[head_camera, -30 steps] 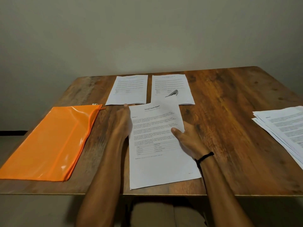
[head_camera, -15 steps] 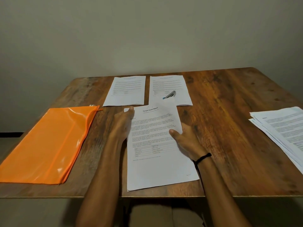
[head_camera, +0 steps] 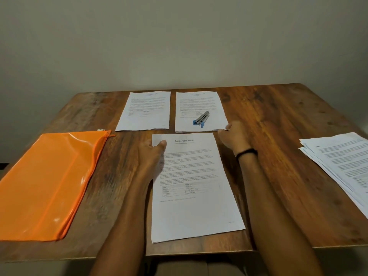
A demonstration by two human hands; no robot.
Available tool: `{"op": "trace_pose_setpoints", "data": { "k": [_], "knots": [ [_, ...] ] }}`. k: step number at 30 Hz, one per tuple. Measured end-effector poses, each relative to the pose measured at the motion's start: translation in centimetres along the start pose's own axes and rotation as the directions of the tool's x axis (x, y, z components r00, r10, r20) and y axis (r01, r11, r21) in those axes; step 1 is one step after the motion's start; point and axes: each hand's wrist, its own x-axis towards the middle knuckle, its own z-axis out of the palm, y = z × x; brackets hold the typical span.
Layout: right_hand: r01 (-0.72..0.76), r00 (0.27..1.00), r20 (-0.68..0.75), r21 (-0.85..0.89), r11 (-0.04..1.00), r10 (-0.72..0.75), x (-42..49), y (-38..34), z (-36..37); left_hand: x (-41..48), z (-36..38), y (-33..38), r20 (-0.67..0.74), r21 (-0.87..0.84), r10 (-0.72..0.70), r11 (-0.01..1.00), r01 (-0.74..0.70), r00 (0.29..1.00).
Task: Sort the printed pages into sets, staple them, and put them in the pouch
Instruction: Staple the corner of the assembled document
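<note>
My left grip (head_camera: 150, 156) pinches the near-edge set (head_camera: 196, 206), my right grip (head_camera: 232, 136) I cannot tell; lifting the stapler (head_camera: 201, 118) may skew the pages (head_camera: 199, 102) beneath.

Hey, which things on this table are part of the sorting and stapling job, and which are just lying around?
Job: near set, far left set, far right set, stapler, orange pouch, loose pages.
Lying about: nothing, besides the table itself.

Thin black band (head_camera: 246, 152) circles the right wrist.
</note>
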Motion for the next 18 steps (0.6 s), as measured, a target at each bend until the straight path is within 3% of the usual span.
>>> {"op": "trace_pose_setpoints", "data": {
  "k": [3,9,11,14,16,18],
  "knots": [
    [-0.019,0.999,0.031,0.090,0.996,0.017,5.6,-3.8,2.3,0.3,0.1,-0.4,-0.005,0.052,0.055,0.997,-0.055,0.998],
    [-0.168,0.980,0.067,-0.223,0.960,0.188,10.7,-6.4,8.2,0.9,0.2,-1.0,0.015,0.108,0.076,0.991,-0.077,0.997],
    [-0.142,0.981,0.090,-0.285,0.948,0.174,11.7,-6.3,9.2,1.1,0.2,-1.2,0.023,0.102,0.083,0.991,-0.085,0.996],
    [-0.038,0.961,0.250,-0.307,0.951,0.119,11.6,-7.4,8.3,1.4,0.2,-1.6,0.035,0.082,0.085,0.993,-0.088,0.996],
    [-0.010,0.948,0.310,-0.194,0.981,0.071,11.0,-7.8,6.6,1.5,0.2,-1.7,0.046,0.043,0.066,0.997,-0.067,0.997],
    [-0.169,0.929,0.358,0.193,0.966,0.091,9.7,-8.1,4.9,1.6,0.3,-1.8,0.051,0.027,0.058,0.998,-0.060,0.997]
  ]
}}
